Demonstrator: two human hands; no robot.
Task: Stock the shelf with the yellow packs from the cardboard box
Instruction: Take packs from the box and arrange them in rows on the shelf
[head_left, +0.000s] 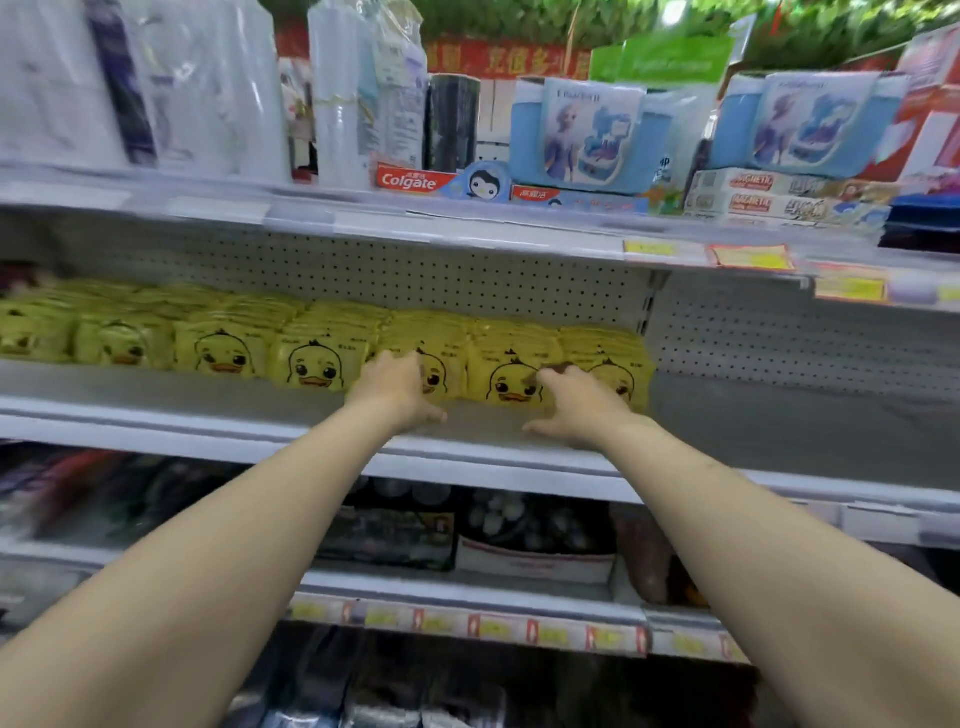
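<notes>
Squaring up stock that already stands in place, by the look of it: reaches with both bare arms onto the shelf and meets the front of the yellow packs near the right end of their row. Lays the left hand against one duck-faced pack, fingers stretched forward, thumb spread low toward the shelf board, gripping nothing. Sets the right hand likewise, open, fingertips touching the fronts of the last two packs at the right end, thumb out to the side; holds nothing that can be seen.

Sits well back on the shelf, close to the pegboard behind it, leaving a bare strip of shelf board in front and bare board past the right end. Stands upright, tops up, printed duck faces turned outward to the aisle. Runs as a row along the length of the shelf, left to right, with packs filed one behind another toward the back; cannot tell how deep.

Shows no cardboard box anywhere. Calls next, probably, for a light push to level the fronts, then drawing both hands off the shelf and fetching more from the box to fill the bare stretch at the shelf's right. Above the shelf, toothpaste boxes; below it, blurred dark packets.
</notes>
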